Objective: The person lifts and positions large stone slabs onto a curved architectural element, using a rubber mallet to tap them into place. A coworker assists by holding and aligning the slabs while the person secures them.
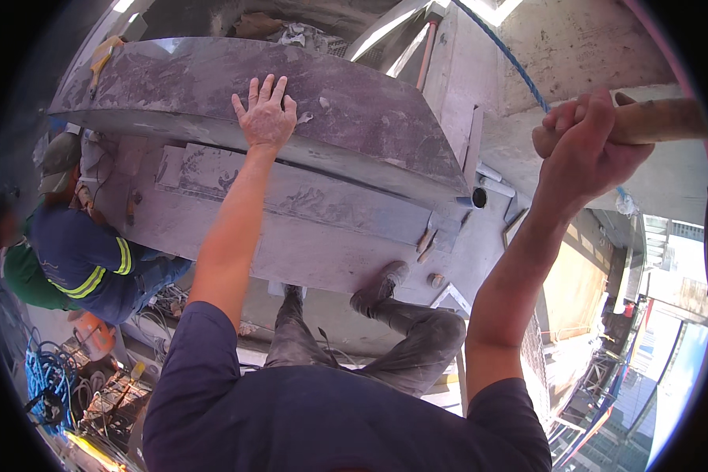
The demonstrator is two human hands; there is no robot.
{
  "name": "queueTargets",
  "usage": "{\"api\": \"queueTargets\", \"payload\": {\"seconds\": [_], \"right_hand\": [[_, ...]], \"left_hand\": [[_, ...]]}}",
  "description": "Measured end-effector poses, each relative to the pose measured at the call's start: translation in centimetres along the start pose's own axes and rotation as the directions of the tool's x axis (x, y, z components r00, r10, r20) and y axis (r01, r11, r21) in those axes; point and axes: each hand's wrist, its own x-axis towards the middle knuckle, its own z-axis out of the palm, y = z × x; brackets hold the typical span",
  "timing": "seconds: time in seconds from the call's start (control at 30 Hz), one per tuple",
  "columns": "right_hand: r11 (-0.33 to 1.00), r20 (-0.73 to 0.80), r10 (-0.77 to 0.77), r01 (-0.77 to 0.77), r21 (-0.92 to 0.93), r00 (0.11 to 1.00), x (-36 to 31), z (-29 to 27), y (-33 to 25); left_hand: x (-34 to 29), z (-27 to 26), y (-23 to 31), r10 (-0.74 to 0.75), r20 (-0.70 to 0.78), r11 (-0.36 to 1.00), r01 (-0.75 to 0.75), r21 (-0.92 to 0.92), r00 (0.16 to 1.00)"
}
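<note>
My left hand (267,119) is spread flat on top of a large dusty, dark stone-like slab (354,102), fingers apart and pointing away from me. At the upper right, my right hand (586,149) is raised and wrapped round a thick wooden handle (661,122). The handle runs out toward the right rim; what it is fixed to cannot be made out. A hand tool with a yellowish handle (97,77) lies on the slab's left end. Below the slab's near edge is a dusty ledge with a long flat strip (291,191) along it.
Two small hand tools (426,242) lie on the ledge, right of centre. A pipe end (478,197) is beside the slab's right corner. A blue rope (511,59) hangs at upper right. Co-workers (86,244) crouch at left, near an orange bucket (94,334) and coiled blue rope (47,377).
</note>
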Motion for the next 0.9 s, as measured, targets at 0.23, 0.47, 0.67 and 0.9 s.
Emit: {"api": "queueTargets", "payload": {"seconds": [0.23,0.47,0.67,0.9], "right_hand": [[0.894,0.121,0.243,-0.174,-0.414,0.962,-14.8,-3.3,15.6],[0.734,0.141,0.642,-0.551,-0.397,0.754,-5.2,-1.8,10.9],[0.993,-0.175,-0.108,0.113,0.021,0.979,4.7,-2.9,1.6],[0.809,0.282,0.117,0.073,-0.584,0.952,-17.9,-5.3,19.4]], "left_hand": [[0.2,0.0,1.1,0.006,-0.007,1.0,-0.006,0.002,1.0],[0.6,-0.4,0.4,0.006,-0.028,0.999,-0.005,0.037,1.0],[0.1,0.3,0.7,0.001,-0.063,1.0,0.0,0.013,0.998],[0.4,1.4,2.2,-0.039,-0.064,0.999,0.041,0.035,0.997]]}}
